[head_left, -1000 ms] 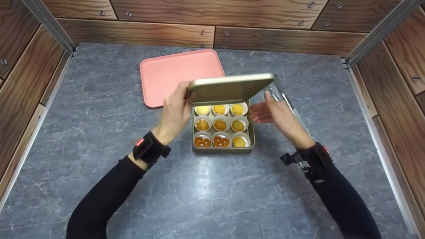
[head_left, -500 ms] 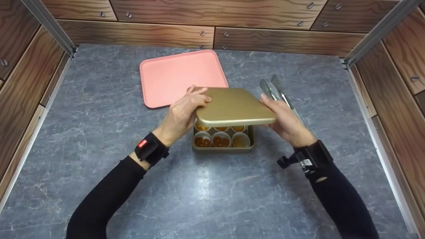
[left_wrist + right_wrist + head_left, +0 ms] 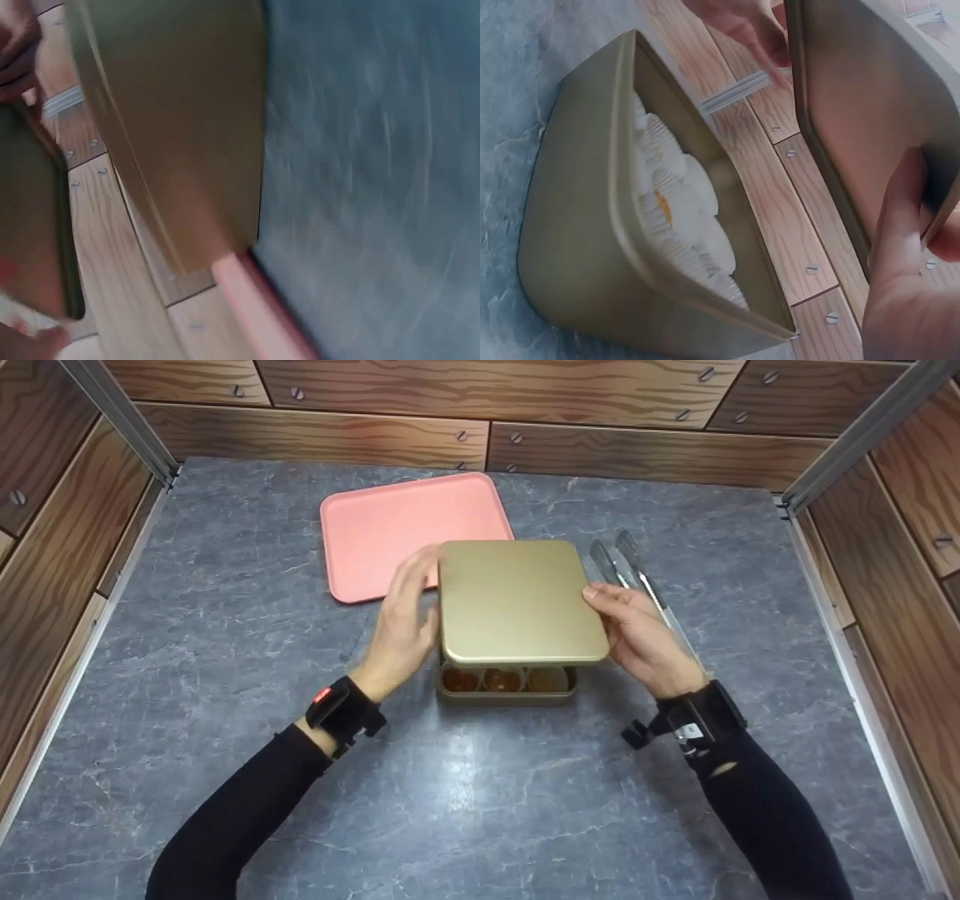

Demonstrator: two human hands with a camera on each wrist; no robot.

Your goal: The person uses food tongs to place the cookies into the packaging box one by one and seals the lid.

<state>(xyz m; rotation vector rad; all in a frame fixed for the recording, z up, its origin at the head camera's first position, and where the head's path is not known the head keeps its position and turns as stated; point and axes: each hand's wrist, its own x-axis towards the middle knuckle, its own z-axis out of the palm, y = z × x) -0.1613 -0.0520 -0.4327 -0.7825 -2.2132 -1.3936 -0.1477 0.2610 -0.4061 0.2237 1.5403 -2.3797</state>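
Even soft light; blurred left-wrist view.

We can read nothing here: no words, no numbers, no brand marks. The gold lid (image 3: 520,600) is plain across its whole top, and its underside in the right wrist view is bare too. The tin (image 3: 506,690) beneath shows a smooth, unmarked wall. The pink tray (image 3: 375,532) carries no print. On the left wristband (image 3: 341,709) we see a small red patch, but it is too small to tell whether it bears letters. The wood-grain panels (image 3: 300,431) show only screw heads.
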